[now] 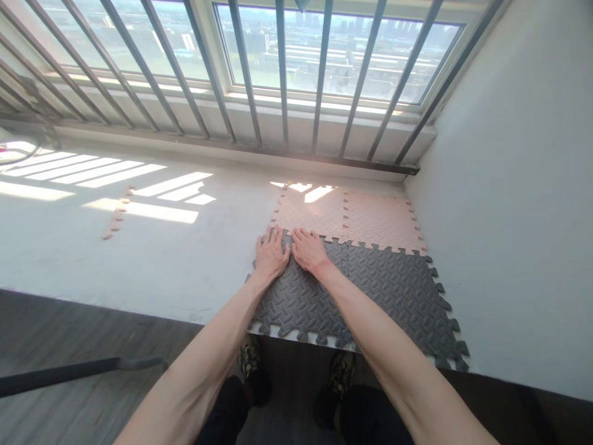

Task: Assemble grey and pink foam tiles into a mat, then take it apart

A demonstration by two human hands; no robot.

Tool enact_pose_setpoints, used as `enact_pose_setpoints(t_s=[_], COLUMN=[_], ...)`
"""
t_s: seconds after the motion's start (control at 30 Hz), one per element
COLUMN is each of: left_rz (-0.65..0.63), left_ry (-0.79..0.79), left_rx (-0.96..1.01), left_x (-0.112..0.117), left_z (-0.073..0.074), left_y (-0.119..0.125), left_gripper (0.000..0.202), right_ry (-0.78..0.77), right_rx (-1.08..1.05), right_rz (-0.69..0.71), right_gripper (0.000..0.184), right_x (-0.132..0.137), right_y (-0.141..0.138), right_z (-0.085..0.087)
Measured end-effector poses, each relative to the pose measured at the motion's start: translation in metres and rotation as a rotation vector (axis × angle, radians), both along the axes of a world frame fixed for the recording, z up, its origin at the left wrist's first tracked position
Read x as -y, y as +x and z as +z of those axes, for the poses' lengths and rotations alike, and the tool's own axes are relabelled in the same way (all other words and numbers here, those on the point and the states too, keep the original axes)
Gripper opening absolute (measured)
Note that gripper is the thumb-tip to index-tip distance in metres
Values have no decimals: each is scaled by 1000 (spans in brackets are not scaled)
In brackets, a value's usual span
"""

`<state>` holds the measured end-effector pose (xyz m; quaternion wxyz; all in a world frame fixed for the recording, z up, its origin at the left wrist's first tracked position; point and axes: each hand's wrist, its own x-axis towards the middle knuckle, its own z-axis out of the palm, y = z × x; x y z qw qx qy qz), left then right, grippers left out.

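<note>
Four interlocking foam mat tiles lie on a white ledge [139, 266] near the right wall: two pink tiles at the back, left [315, 210] and right [380, 219], and two grey tiles in front, left [301, 303] and right [398, 290]. My left hand [271, 253] lies flat with fingers stretched out on the far edge of the left grey tile, at its seam with the pink tile. My right hand [309, 249] lies flat beside it on the same seam, fingers spread. Neither hand holds anything.
A thin pink edge strip [118, 213] lies loose on the ledge to the left. Window bars [282, 74] stand behind the ledge, and a white wall [509, 185] closes the right side. My shoes [343, 371] stand on the dark wood floor below. A dark bar [78, 371] lies low on the left.
</note>
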<state>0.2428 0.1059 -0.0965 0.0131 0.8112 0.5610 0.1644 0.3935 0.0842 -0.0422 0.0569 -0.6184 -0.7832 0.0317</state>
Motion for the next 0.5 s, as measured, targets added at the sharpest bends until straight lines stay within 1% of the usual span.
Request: enact_pose_setpoints(t_s=[0.17, 0.3, 0.4, 0.5], left_rz=[0, 0, -4, -32], left_ry=[-13, 15, 27, 28], left_rx=[6, 28, 49, 46], left_x=[3, 4, 1, -3], left_z=[3, 5, 6, 9], left_y=[1, -1, -10, -20], left_gripper=[65, 62, 61, 64], right_ry=[-48, -29, -17, 32], right_rx=[44, -16, -110, -158], right_rz=[-16, -8, -6, -123], right_gripper=[52, 55, 55, 58], right_x=[3, 6, 9, 19], right_y=[-9, -5, 15, 53], right_z=[7, 2, -4, -8])
